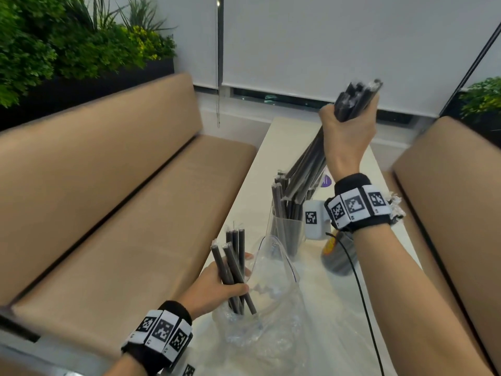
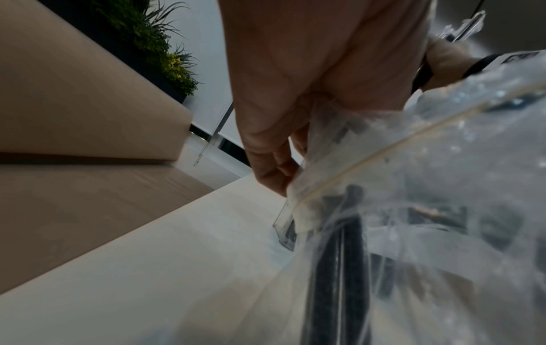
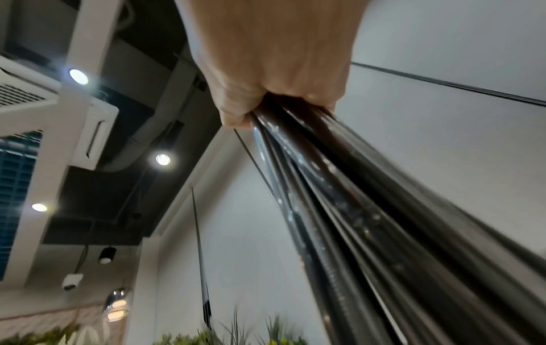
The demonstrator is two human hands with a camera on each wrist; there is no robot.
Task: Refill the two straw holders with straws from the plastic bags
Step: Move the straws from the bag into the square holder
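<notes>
the right hand [image 1: 348,131] was raised above the table [image 1: 271,169], fingers wrapped round a bundle of dark straws [image 1: 311,158] whose lower ends slanted down to the clear holder [image 1: 288,234], already part full. the left hand [image 1: 217,286] clutched a smaller bunch [image 1: 233,270] standing in the mouth of the clear bag [image 1: 271,308] lying on the table's near end, close beside the holder.

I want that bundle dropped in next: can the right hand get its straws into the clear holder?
Probably yes: the right hand holds its straws angled above the clear holder, whose mouth, though partly filled, looks unblocked.
</notes>
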